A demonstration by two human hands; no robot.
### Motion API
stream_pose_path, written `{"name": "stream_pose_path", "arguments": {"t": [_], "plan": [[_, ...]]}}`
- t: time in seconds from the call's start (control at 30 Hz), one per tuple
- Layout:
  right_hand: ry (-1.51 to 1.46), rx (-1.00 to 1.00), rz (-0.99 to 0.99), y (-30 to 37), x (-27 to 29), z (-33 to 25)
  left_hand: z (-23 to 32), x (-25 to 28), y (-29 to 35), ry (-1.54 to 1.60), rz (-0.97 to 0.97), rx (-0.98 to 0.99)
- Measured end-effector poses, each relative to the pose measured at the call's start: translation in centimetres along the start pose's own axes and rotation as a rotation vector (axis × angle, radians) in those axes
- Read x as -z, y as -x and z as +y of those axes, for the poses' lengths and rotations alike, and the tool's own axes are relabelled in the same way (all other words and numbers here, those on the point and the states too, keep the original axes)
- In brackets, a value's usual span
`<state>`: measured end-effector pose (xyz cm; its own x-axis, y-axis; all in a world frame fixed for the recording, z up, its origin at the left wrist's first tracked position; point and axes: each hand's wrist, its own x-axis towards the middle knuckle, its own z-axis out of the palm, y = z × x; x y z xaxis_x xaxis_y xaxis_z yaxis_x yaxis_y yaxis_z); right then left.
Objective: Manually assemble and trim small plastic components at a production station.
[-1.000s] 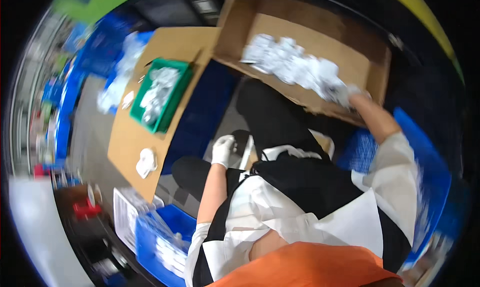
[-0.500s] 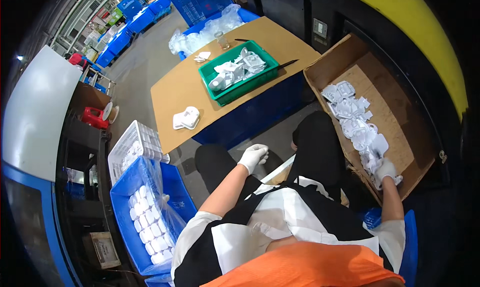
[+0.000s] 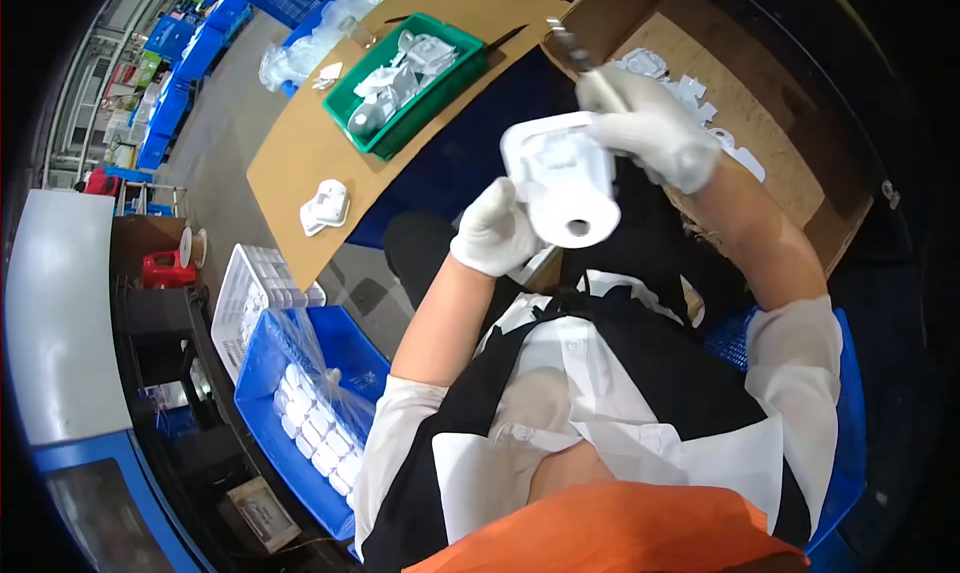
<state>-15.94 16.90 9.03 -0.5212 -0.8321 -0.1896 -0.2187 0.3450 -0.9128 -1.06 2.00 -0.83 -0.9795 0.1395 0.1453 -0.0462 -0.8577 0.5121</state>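
Note:
In front of my lap is a white moulded plastic part (image 3: 562, 178), with a squarish tray-like end and a rounded end with a dark hole. My gloved left hand (image 3: 497, 228) is closed on its left edge. My gloved right hand (image 3: 655, 128) is at its upper right edge, fingers wrapped round a slim pale-handled tool with a metal end (image 3: 570, 48), which points up and away. The tool is blurred, so its exact kind does not show. Beyond my right hand, more white plastic parts (image 3: 690, 91) lie in a cardboard box (image 3: 775, 103).
A green tray (image 3: 440, 100) of white parts stands on a cardboard-topped table (image 3: 280, 168), with two loose white pieces (image 3: 325, 207) near its left corner. To my left are a white crate (image 3: 232, 313) and a blue bin (image 3: 350, 343) of stacked white pieces.
My right hand has come out of the cardboard box to the middle, now with the tool. The white part is now between my hands, and my view has shifted right.

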Motion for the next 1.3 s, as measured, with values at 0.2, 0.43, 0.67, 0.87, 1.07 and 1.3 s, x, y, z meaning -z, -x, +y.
{"name": "stream_pose_path", "arguments": {"t": [0.2, 0.43, 0.67, 0.87, 1.07, 1.3], "plan": [[-0.047, 0.312, 0.038, -3.1, -4.0, 0.5, 0.8, -2.7, 1.2, 0.002, 0.102, -0.146], [0.469, 0.64, 0.08, 0.4, -2.9, 0.9, 3.0, -2.8, 4.5, -0.259, 0.244, -0.455], [0.724, 0.55, -0.009, 3.7, -3.0, 0.1, 3.5, -3.9, 3.8, -0.402, 0.329, -0.512], [0.865, 0.559, -0.09, 3.3, -3.2, -1.1, 3.3, -4.5, 3.2, -0.612, 0.413, -0.501], [0.914, 0.587, -0.116, 3.0, -3.9, -1.6, 3.2, -4.8, 3.5, -0.683, 0.449, -0.498], [1.009, 0.577, -0.121, 3.0, -4.6, -1.9, 3.1, -3.5, 4.3, -0.773, 0.355, -0.575]]}}
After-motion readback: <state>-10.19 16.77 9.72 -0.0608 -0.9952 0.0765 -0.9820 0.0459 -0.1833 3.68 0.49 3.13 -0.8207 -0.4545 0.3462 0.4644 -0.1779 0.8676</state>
